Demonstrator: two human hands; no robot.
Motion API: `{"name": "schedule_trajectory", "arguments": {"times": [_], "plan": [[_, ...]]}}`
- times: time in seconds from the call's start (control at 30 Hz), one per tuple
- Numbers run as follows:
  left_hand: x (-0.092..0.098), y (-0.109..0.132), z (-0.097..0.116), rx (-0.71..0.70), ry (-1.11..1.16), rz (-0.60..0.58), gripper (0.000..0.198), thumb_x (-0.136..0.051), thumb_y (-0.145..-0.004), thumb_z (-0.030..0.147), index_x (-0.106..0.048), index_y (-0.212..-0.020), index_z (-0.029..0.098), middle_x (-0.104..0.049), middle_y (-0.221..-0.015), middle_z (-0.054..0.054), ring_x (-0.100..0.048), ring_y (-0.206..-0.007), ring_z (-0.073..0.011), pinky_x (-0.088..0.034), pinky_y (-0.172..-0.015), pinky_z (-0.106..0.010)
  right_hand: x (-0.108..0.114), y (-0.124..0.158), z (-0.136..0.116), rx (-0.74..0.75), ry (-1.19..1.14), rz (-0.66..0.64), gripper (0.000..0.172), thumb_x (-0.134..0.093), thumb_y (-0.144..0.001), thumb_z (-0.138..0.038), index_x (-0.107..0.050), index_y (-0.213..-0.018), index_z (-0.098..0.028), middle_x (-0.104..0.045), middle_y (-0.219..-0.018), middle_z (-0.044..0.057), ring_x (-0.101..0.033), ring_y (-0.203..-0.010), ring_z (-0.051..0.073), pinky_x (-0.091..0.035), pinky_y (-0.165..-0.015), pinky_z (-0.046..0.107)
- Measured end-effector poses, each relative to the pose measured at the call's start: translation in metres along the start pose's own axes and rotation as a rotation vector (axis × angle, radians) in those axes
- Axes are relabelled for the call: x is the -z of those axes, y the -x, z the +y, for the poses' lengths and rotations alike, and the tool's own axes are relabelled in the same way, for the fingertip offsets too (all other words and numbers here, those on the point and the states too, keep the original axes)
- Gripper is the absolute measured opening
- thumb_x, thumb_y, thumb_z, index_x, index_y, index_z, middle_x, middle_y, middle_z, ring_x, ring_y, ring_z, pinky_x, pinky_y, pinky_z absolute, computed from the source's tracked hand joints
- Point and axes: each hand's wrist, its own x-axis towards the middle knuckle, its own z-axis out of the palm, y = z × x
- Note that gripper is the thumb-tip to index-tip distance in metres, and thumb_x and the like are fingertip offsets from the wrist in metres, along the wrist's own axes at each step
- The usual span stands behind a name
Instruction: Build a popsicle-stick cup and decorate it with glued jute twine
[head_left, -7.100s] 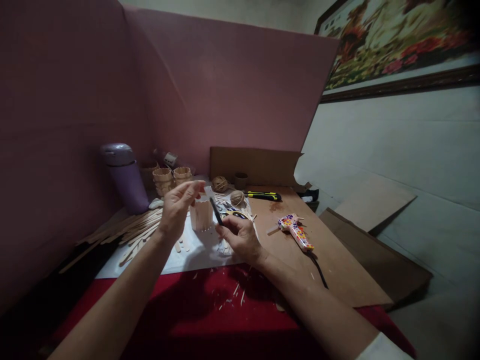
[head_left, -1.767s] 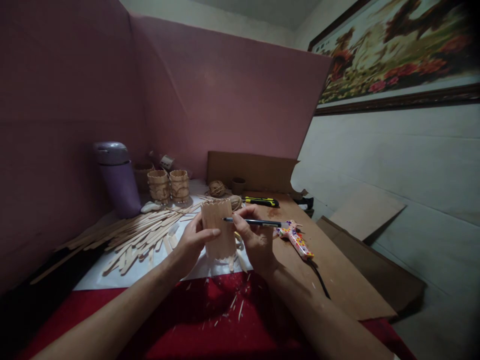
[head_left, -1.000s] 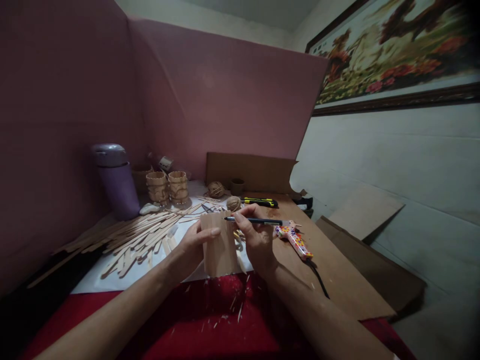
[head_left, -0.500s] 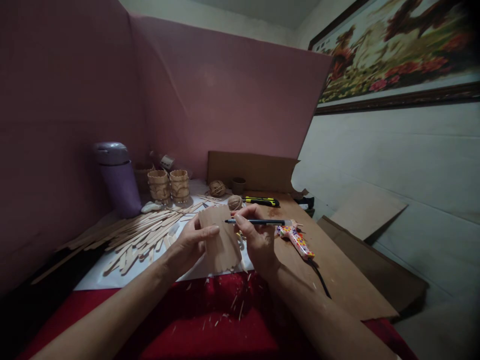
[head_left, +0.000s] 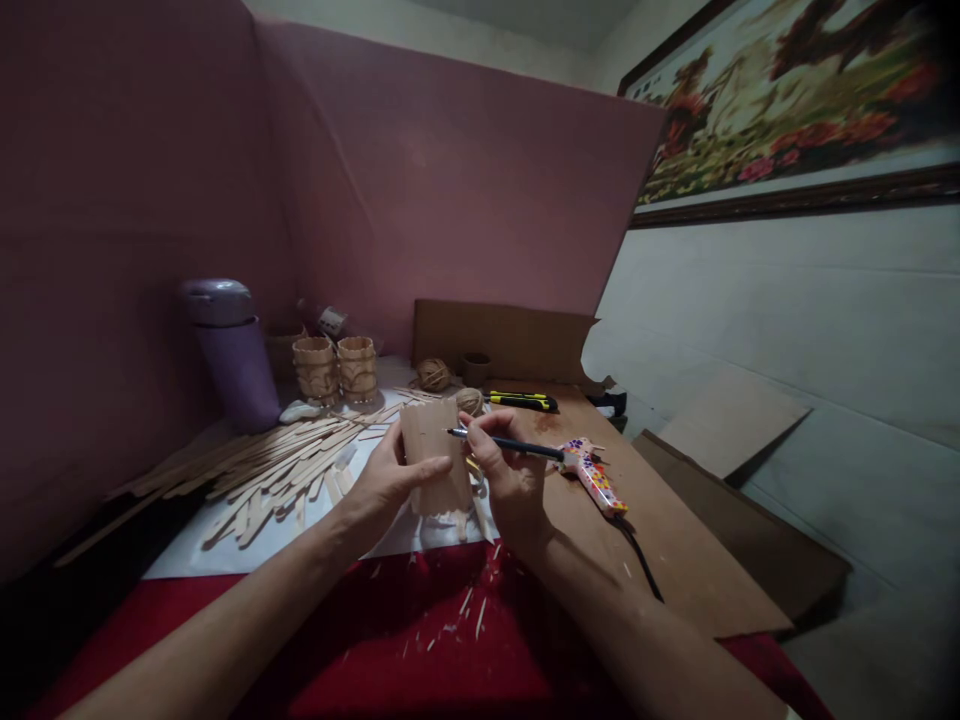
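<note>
My left hand [head_left: 391, 484] grips a small upright cup made of wooden sticks [head_left: 433, 452], thumb across its front. My right hand [head_left: 507, 470] pinches a black pen [head_left: 504, 443], held level, with its tip touching the cup's upper right edge. Both hands are above the white sheet [head_left: 300, 525] at the table's middle. A heap of loose flat wooden sticks [head_left: 255, 465] lies just left of my left hand.
A purple flask [head_left: 229, 350] and two finished stick cups [head_left: 337, 370] stand at the back left. Twine balls [head_left: 435, 375], a yellow-black cutter [head_left: 523, 401] and a patterned glue gun [head_left: 591, 472] lie on the brown cardboard [head_left: 675, 540]. Wood splinters litter the red cloth [head_left: 420, 640].
The stick cup was tilted and turned in my left hand, then came back upright. The pen tip stayed at its upper edge and the pen now slopes slightly.
</note>
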Motion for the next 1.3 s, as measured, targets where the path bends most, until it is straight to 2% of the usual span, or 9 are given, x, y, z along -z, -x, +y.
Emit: {"name": "schedule_trajectory", "arguments": {"times": [0.07,0.13,0.37,0.93,1.3], "plan": [[0.0012,-0.0003,-0.0007,0.005,-0.009,0.020,0.060,-0.082,-0.064,0.025,-0.058,-0.118,0.018,-0.067,-0.112,-0.013,-0.064,-0.096,-0.0278,-0.052,-0.078,-0.036,0.0011,-0.0012,-0.0003,-0.004,0.028,0.036,0.013,-0.063,-0.084,-0.032,-0.056,-0.079,-0.022,-0.057,-0.072,-0.003,-0.060,-0.074,0.016,-0.047,-0.072,0.030],[0.0030,-0.0005,-0.0011,0.027,-0.012,0.018,0.057,-0.082,-0.063,0.025,-0.059,-0.115,0.018,-0.069,-0.108,-0.012,-0.065,-0.092,-0.0273,-0.053,-0.074,-0.035,0.0017,-0.0022,0.0000,-0.003,0.042,0.038,0.014,-0.062,-0.084,-0.032,-0.056,-0.078,-0.022,-0.057,-0.071,-0.003,-0.057,-0.068,0.014,-0.046,-0.067,0.029],[0.0048,0.0000,0.0001,0.010,0.005,0.007,0.054,-0.083,-0.061,0.023,-0.063,-0.111,0.017,-0.072,-0.099,-0.009,-0.066,-0.085,-0.0237,-0.053,-0.072,-0.032,0.0020,0.0014,0.0023,-0.011,0.093,-0.036,0.015,-0.062,-0.084,-0.034,-0.055,-0.077,-0.023,-0.055,-0.072,-0.001,-0.058,-0.083,0.019,-0.046,-0.074,0.032],[-0.0003,0.0013,0.0050,-0.020,0.007,0.006,0.054,-0.083,-0.059,0.021,-0.064,-0.110,0.018,-0.072,-0.098,-0.009,-0.067,-0.088,-0.0253,-0.052,-0.073,-0.032,0.0005,0.0015,0.0006,-0.038,0.078,-0.031,0.016,-0.061,-0.085,-0.035,-0.054,-0.077,-0.023,-0.057,-0.073,0.000,-0.060,-0.081,0.019,-0.048,-0.070,0.032],[0.0010,0.0008,0.0031,-0.025,0.007,0.001,0.054,-0.083,-0.060,0.020,-0.064,-0.111,0.018,-0.072,-0.096,-0.008,-0.067,-0.088,-0.0250,-0.052,-0.073,-0.032,0.0011,0.0016,0.0028,-0.034,0.061,-0.028,0.016,-0.062,-0.085,-0.035,-0.055,-0.077,-0.023,-0.057,-0.075,0.000,-0.060,-0.084,0.019,-0.048,-0.074,0.033]]}}
